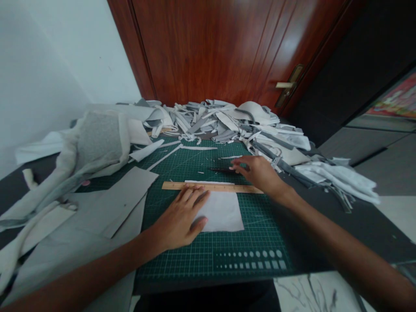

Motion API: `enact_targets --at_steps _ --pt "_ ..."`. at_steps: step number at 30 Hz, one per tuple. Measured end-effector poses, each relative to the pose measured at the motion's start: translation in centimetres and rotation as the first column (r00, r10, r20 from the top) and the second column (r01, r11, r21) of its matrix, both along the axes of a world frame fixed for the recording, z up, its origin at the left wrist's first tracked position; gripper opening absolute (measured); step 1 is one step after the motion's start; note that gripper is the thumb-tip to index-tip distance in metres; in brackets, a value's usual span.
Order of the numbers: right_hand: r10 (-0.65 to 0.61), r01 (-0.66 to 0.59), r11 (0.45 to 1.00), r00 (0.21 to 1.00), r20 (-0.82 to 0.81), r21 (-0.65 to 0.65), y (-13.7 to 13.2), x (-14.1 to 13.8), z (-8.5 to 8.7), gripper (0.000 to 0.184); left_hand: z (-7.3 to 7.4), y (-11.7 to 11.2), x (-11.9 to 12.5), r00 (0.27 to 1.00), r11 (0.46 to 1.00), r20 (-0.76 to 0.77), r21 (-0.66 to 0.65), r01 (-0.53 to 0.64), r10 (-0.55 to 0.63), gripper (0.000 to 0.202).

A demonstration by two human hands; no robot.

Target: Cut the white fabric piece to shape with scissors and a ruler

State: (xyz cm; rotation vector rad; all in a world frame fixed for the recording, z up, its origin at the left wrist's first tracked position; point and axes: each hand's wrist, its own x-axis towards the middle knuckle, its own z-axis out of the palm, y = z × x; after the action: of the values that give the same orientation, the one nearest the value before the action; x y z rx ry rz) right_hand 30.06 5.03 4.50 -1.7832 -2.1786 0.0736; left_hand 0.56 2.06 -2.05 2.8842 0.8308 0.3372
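Note:
A wooden ruler [224, 187] lies crosswise over the upper part of a white fabric piece [224, 212] on a green cutting mat [175, 260]. My left hand [183, 214] rests flat, its fingertips on the ruler and its thumb over the fabric. A narrow strip of the fabric shows beyond the ruler's far edge. Past the ruler's right half, my right hand [260, 175] has its fingers closed at the right end of a slim, dark, pointed tool [222, 170]. The tool lies low over the mat, pointing left; its exact kind is unclear.
White and grey fabric scraps [208, 119] are heaped along the back and right. A bundled grey-white cloth [99, 138] lies at the left, with flat pale sheets [130, 195] in front of it. Thin offcuts [198, 148] lie on the mat. Behind stands a wooden door [208, 47].

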Motion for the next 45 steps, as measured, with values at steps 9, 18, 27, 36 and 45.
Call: enact_targets --at_steps 9,18,27,36,45 --pt "0.114 -0.074 0.971 0.979 -0.170 0.227 0.3 5.7 -3.2 0.025 0.0 -0.1 -0.1 1.000 1.000 -0.002 0.001 0.005 -0.005 0.062" --pt "0.221 -0.200 0.962 0.971 -0.095 0.187 -3.1 11.2 -7.4 0.023 0.5 1.0 0.2 1.000 1.000 0.013 -0.014 0.000 0.000 0.066" --pt "0.164 -0.152 0.974 0.985 -0.056 0.170 0.9 11.0 -7.5 0.009 1.9 1.9 1.3 1.000 0.999 0.013 0.037 -0.002 0.002 0.050" --pt "0.249 -0.207 0.948 0.955 -0.160 0.240 0.5 12.0 -7.0 0.031 0.6 3.1 2.2 0.998 0.982 0.056 0.190 -0.008 -0.003 0.035" --pt "0.139 -0.012 0.878 0.963 -0.231 0.478 -1.2 11.3 -6.2 0.042 1.1 3.7 1.2 0.990 1.000 0.138 -0.001 -0.017 0.017 0.033"
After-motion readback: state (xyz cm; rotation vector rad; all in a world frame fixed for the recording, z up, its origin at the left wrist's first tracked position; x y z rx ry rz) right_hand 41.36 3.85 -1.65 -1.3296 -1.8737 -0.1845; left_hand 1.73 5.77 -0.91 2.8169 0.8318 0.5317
